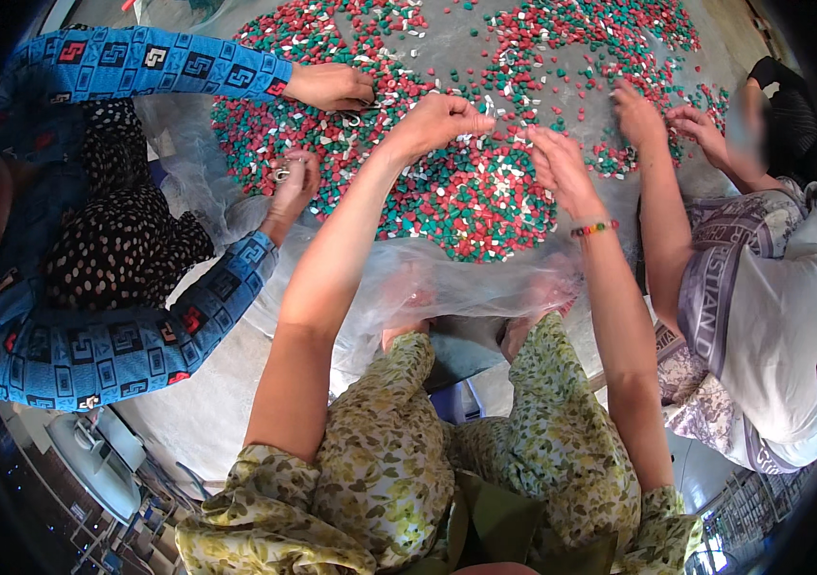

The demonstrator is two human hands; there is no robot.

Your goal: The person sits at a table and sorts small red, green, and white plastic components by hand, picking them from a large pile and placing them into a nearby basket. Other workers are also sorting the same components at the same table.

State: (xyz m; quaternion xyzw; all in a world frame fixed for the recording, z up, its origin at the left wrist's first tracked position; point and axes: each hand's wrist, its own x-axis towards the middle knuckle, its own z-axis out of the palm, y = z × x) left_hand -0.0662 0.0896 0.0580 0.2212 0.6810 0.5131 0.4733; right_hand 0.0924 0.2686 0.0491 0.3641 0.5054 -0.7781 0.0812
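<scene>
Below our knees lies a clear plastic sheet [447, 287]; on it, the heap of red, green and white pellets [466, 192]. Our left hand [437, 120] rests fingers curled together on the pellets; our right hand [562, 168] hovers, fingers loosely spread. Co-workers' hands [332, 84] pick farther out.

– How many hands reach into the pile of little pieces [466, 192]?
– Six: two of mine and four of other people's.
– How many people sit here?
– Three.
– How many colours of pieces?
– Three: red, green, white. There are too many pieces to count.
</scene>
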